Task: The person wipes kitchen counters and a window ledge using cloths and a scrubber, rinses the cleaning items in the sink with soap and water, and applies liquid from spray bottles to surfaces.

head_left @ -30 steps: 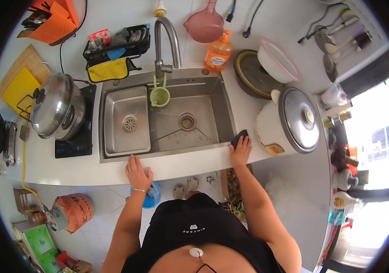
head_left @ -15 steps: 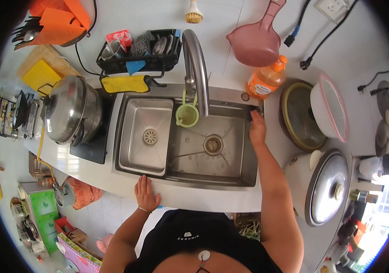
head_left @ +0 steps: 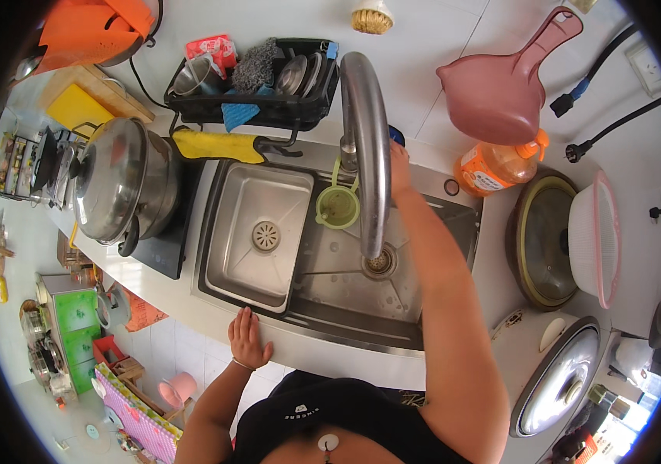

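My right arm stretches across the double sink. My right hand (head_left: 399, 172) is at the back edge behind the tap (head_left: 363, 93), its fingers closed on a small dark-blue object (head_left: 397, 136), too little of which shows to tell its kind. My left hand (head_left: 250, 340) holds nothing and rests on the counter's front edge with its fingers stretched out. The stainless sink has a smaller left basin (head_left: 230, 263) and a larger right basin (head_left: 330, 290). A light-green strainer (head_left: 338, 207) hangs at the back of the right basin.
Behind the sink stand a black rack (head_left: 253, 114) of utensils and an orange soap bottle (head_left: 489, 168). A pink ladle (head_left: 493, 100) hangs on the wall. A steel pot (head_left: 117, 182) is left; a white basin (head_left: 593, 240) and lidded white pot (head_left: 531, 348) are right.
My right hand has moved from the sink's right side to the back edge behind the tap, with the dark object in it. My left hand stays on the counter edge. The view has shifted.
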### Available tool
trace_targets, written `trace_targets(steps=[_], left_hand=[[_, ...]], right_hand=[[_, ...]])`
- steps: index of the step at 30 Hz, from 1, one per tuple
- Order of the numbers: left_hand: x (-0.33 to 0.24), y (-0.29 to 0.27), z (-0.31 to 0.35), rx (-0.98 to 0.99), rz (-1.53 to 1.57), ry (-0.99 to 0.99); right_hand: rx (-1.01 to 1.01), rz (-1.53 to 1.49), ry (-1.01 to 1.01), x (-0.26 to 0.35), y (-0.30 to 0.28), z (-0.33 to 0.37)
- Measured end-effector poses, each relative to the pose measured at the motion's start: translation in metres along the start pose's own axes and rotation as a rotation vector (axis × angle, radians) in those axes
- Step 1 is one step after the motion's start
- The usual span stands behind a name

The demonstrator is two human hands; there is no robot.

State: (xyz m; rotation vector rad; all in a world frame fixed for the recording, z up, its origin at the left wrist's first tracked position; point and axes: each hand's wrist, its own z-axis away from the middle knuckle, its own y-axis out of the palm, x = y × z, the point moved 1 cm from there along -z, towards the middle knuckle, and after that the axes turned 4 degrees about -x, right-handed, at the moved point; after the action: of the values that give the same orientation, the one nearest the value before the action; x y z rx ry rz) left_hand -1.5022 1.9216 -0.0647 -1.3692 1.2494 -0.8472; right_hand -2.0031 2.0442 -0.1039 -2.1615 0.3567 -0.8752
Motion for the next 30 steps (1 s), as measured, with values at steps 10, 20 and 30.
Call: trace_targets(steps=[10,20,30], left_hand=[[-0.002,0.000,-0.006,-0.015,0.010,0.016],[-0.005,0.003,-0.003,0.001,-0.015,0.022],[-0.002,0.002,0.000,0.024,0.002,0.004]], right_hand=[[-0.101,-0.037,-0.030,-0.029,-0.035,0.053],[-0.253,0.435,-0.383,0.007,-0.119,-0.068],[0.090,0.461,-0.661,-0.042,-0.075,-0.064]])
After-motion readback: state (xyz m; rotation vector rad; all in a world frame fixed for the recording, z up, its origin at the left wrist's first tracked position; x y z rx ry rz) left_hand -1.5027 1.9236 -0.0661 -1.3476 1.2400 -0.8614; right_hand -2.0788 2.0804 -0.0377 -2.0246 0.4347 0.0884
